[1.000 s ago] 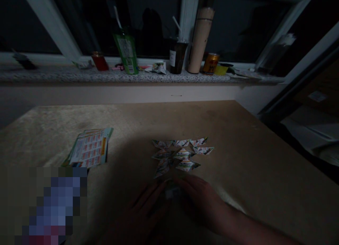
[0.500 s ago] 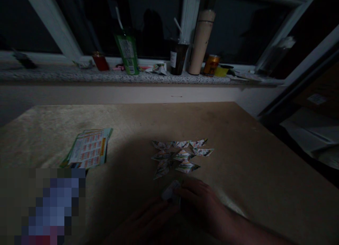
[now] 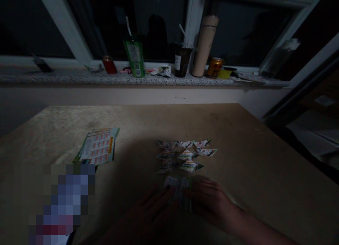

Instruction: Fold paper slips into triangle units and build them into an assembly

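A small printed paper sheet with a crease lies on the table in front of me, its lower part in deep shadow. My left hand rests on its left side with the fingers stretched out flat. At the right edge, my right hand has its fingers curled and holds the paper. Just beyond the sheet sit several folded paper pieces in close rows, pointed at their ends. To the left lies a stack of printed sheets with a green border.
A pixelated patch covers the lower left of the table. Along the granite sill stand a green cup, a dark cup, a tall beige flask, an orange can and a red jar.
The paper between my hands has spread wider and now shows two panels. My right hand has moved to the right. The whole view has shifted slightly.
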The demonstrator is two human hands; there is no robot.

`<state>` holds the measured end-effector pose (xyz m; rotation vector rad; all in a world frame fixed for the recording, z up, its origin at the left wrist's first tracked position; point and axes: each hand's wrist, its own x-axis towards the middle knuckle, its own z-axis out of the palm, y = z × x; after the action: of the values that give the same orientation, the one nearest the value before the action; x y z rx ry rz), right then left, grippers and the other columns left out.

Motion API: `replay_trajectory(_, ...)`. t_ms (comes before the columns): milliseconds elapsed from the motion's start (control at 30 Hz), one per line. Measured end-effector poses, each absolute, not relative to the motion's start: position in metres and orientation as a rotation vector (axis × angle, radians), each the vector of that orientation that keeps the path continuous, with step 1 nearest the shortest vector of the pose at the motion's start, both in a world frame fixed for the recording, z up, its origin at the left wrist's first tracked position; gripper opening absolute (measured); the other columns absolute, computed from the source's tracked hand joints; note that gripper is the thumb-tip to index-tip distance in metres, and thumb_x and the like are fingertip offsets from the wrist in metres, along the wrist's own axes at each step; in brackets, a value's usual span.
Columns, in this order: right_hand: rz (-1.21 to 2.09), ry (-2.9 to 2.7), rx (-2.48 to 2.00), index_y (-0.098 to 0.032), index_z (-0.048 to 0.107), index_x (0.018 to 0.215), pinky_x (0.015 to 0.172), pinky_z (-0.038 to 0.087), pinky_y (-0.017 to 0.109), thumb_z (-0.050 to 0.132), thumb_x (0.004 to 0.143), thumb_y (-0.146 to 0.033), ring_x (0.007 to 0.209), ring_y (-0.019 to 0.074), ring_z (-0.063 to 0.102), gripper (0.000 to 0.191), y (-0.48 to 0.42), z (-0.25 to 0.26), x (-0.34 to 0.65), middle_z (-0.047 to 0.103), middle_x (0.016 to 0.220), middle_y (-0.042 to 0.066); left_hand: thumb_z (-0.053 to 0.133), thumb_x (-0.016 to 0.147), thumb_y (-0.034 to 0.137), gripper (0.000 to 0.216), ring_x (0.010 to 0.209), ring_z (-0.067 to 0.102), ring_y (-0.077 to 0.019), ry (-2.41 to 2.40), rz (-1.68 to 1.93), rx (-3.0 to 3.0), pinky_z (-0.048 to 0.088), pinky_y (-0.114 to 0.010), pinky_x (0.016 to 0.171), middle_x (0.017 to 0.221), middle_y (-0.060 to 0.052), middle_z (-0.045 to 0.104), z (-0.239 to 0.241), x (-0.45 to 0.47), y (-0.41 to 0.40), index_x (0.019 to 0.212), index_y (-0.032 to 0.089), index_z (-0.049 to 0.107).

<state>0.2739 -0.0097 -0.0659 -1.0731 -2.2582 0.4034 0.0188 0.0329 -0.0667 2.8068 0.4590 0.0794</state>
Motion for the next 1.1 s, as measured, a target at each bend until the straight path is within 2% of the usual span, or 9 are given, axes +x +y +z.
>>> replay_trajectory(200, 0.268, -2.417, -1.097, -0.019, 0.060, 0.115, 0.065, 0.043, 0.033, 0.046, 0.092, -0.018, 0.072, 0.0203, 0.053, 0.027, -0.012, -0.060, 0.283, 0.059, 0.076, 0.005, 0.061, 0.082, 0.024, 0.076, 0.138, 0.023, -0.0280, 0.504, -0.106, 2.782, 0.024, -0.050, 0.110, 0.153, -0.011, 0.021, -0.053, 0.019, 0.034, 0.146, 0.021, 0.021)
replay_trajectory(400, 0.177, -2.498, -1.161, -0.018, 0.064, 0.108, 0.067, 0.041, 0.033, 0.051, 0.091, -0.027, 0.075, 0.0207, 0.051, 0.023, -0.018, -0.065, 0.287, 0.056, 0.077, 0.006, 0.060, 0.084, 0.029, 0.076, 0.138, 0.021, -0.0284, 0.509, -0.053, 2.687, 0.018, -0.049, 0.112, 0.155, -0.005, 0.014, -0.059, 0.017, 0.035, 0.147, 0.027, 0.017)
replay_trajectory(667, 0.117, -2.546, -1.141, -0.020, 0.065, 0.108, 0.070, 0.039, 0.032, 0.051, 0.092, -0.034, 0.078, 0.0202, 0.051, 0.025, -0.016, -0.064, 0.287, 0.056, 0.079, 0.005, 0.054, 0.088, 0.030, 0.071, 0.137, 0.026, -0.0237, 0.512, -0.007, 2.685, 0.018, -0.044, 0.113, 0.152, -0.005, 0.026, -0.052, 0.019, 0.038, 0.147, 0.023, 0.017)
replay_trajectory(867, 0.060, -2.576, -1.133, -0.021, 0.066, 0.109, 0.071, 0.040, 0.032, 0.054, 0.091, -0.036, 0.079, 0.0198, 0.053, 0.026, -0.016, -0.063, 0.289, 0.057, 0.081, 0.004, 0.046, 0.094, 0.026, 0.053, 0.135, 0.029, -0.0199, 0.511, -0.017, 2.797, 0.014, -0.042, 0.114, 0.149, -0.005, 0.033, -0.045, 0.022, 0.040, 0.144, 0.021, 0.029)
replay_trajectory(1100, 0.041, -2.612, -1.133, -0.022, 0.067, 0.108, 0.072, 0.041, 0.032, 0.055, 0.090, -0.037, 0.081, 0.0199, 0.053, 0.026, -0.015, -0.063, 0.288, 0.058, 0.082, 0.005, 0.044, 0.096, 0.024, 0.039, 0.127, 0.043, -0.0192, 0.530, 0.042, 2.883, 0.025, -0.039, 0.110, 0.141, -0.005, 0.048, -0.042, 0.027, 0.040, 0.136, 0.020, 0.043)
